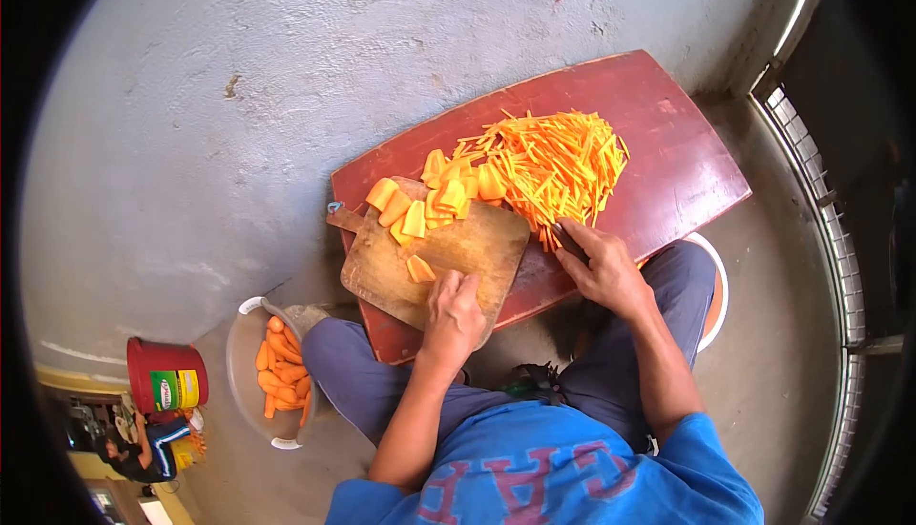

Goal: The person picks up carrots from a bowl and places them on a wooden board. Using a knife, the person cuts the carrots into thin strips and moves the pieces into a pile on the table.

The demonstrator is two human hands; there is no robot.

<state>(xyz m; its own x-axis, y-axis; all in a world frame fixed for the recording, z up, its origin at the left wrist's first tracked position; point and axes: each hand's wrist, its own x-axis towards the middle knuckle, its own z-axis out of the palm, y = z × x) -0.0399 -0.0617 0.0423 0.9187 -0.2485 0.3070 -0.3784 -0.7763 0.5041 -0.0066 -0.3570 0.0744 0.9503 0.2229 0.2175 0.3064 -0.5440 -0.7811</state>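
Note:
My left hand [453,316] rests over the near edge of a wooden cutting board [477,239], fingers curled closed; what they hold, if anything, is hidden. Just ahead of it lies one carrot slice [420,269]. My right hand [605,266] is past the board's right edge, at the near side of a heap of carrot sticks [563,163]. Its fingers reach to the sticks, with a small dark thing at the fingertips that I cannot make out. Several thick carrot slices [448,191] are piled along the board's far edge, by its handle [345,219].
The board lies on a red table [668,134] against a grey wall [315,48]. To the left stand a tub [244,363] of peeled carrots [283,363] and a red bucket [143,372]. Another person [143,453] sits farther left. A white-rimmed container [720,287] is beside my right knee.

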